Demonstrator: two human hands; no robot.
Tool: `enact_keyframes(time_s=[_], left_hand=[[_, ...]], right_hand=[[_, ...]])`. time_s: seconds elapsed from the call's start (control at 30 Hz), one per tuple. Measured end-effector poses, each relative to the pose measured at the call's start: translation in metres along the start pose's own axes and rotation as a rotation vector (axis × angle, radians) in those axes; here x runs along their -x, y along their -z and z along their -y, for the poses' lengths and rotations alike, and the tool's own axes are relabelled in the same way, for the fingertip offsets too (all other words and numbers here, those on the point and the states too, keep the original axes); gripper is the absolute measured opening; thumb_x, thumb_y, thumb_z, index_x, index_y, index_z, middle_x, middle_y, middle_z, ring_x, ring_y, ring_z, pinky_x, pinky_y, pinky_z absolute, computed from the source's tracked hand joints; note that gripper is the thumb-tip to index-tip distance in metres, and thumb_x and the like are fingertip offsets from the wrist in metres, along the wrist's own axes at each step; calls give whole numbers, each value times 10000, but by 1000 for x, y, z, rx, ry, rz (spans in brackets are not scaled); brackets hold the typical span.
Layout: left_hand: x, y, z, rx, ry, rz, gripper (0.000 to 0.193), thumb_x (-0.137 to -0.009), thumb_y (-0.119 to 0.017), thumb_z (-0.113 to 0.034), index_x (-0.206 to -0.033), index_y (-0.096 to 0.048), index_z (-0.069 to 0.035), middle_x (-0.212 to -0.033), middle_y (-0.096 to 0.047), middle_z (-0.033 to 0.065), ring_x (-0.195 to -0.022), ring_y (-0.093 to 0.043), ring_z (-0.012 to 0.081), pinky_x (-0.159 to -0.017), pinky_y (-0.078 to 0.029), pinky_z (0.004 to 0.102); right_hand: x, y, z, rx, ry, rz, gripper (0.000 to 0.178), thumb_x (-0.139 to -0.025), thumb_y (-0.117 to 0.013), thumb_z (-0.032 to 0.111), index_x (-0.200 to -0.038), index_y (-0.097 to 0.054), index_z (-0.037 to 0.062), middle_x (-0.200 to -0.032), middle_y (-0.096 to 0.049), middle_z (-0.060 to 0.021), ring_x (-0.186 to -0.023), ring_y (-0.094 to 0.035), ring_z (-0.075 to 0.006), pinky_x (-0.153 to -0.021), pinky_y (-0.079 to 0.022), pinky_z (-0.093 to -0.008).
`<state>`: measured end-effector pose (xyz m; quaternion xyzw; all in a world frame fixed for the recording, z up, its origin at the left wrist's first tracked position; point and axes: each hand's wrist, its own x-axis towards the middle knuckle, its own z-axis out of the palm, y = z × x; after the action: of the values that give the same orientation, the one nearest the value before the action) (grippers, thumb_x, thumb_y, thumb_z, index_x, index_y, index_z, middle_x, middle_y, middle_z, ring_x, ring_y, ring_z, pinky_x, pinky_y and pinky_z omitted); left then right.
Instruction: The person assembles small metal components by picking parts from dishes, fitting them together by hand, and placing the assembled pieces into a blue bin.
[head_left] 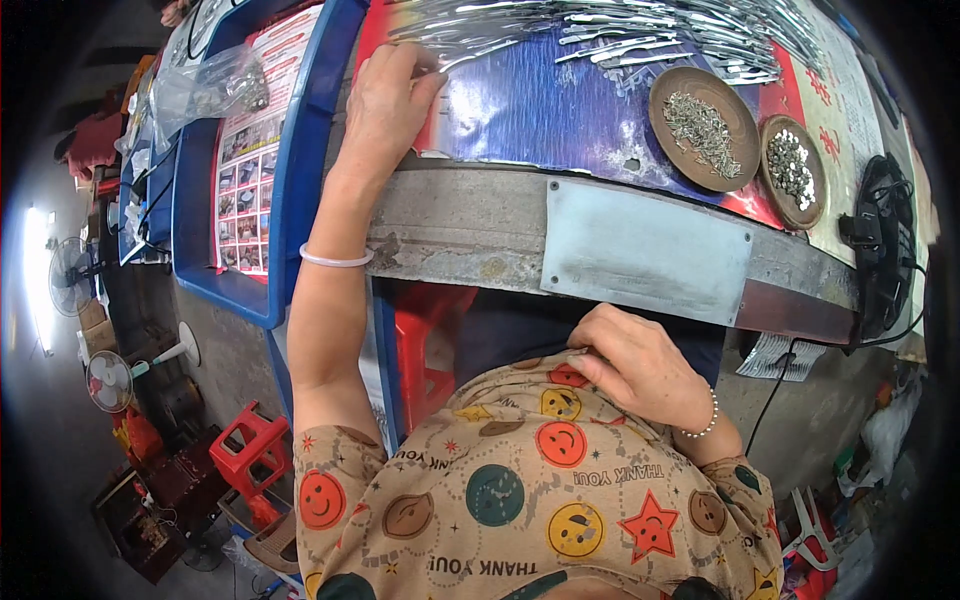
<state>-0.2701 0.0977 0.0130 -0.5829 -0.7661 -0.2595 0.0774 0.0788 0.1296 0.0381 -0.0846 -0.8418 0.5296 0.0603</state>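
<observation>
My left hand reaches over the left part of the table, its thumb and fingers pinched at the near end of a thin metal strip. That strip lies at the edge of a spread pile of long, shiny metal strips across the back of the table. My right hand is held low in front of the patterned shirt, by the table's front edge. Its fingers are curled in with the thumb close to them. Whatever they may hold is hidden.
A brown bowl of small metal pins and a smaller bowl of small silvery parts stand at the right. Beyond them sits a black device with a cable. Blue trays with a plastic bag are at the left.
</observation>
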Motion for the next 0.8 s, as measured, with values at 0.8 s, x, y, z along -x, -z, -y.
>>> enact_keyframes(time_s=[0.8], left_hand=[[118,38,-168,642,73,56,287,-736,-702,71,-969,-553,-4,-830,-620,127,-706,-627,264,-607,-509,318]], right_hand=[[-12,17,6,-1050,-141,-498,255,-930,-584,89,-1147,-505,-19,-869,-568,-42,-698,-526,-61,-621,-457,-195]])
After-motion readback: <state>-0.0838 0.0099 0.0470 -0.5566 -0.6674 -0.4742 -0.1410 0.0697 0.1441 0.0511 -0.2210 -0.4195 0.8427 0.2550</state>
